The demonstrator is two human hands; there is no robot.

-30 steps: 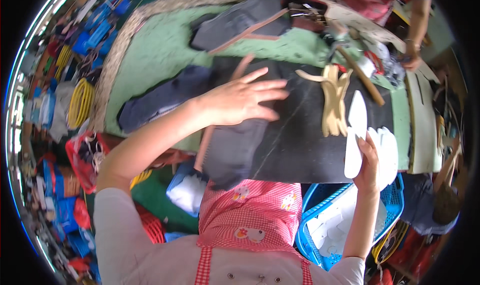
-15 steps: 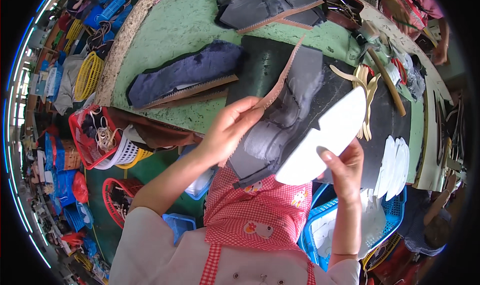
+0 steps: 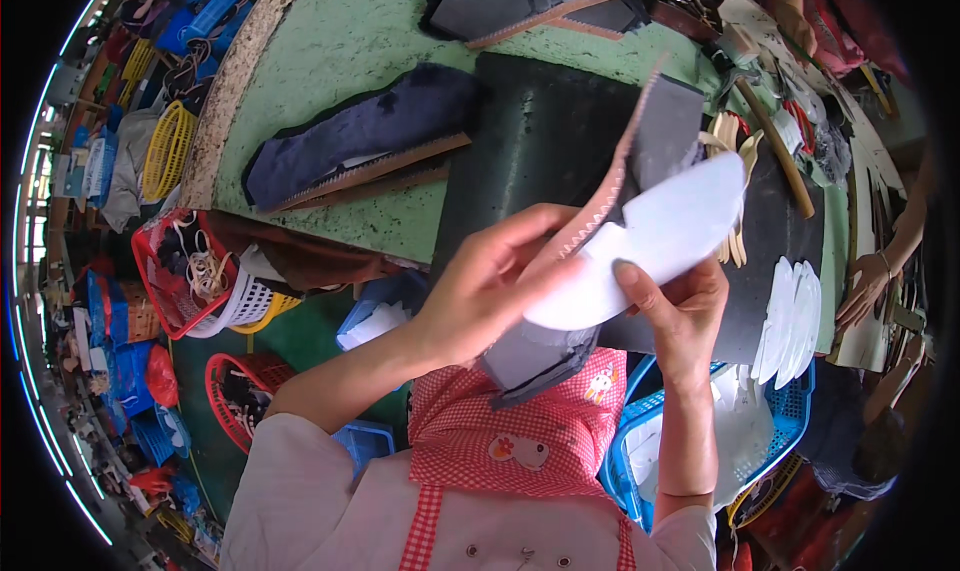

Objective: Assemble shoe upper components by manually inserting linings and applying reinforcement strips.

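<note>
My left hand [image 3: 495, 286] is closed on a dark grey boot upper piece [image 3: 545, 359] with a brown saw-toothed strip [image 3: 615, 176] along one edge. In my right hand [image 3: 682, 311], pinched between thumb and fingers, is a white stiff insert [image 3: 690, 206] with rounded ends and a notch. The insert lies over the grey piece and reaches the fingers of my left hand. Both are held above a black mat [image 3: 490, 161] near my lap; the insert hides much of the grey piece.
More white inserts [image 3: 787, 321] lie at the mat's right edge, by a wooden stick [image 3: 775, 151] and cream strips. A dark blue upper piece [image 3: 370, 136] rests on the green table [image 3: 330, 46]. Baskets, among them a blue one [image 3: 795, 426], stand below. Another person's hand [image 3: 865, 286] is at right.
The white insert has moved up against the grey piece, overlapping it. My left hand has shifted right, turning the piece, and its fingers now reach the insert.
</note>
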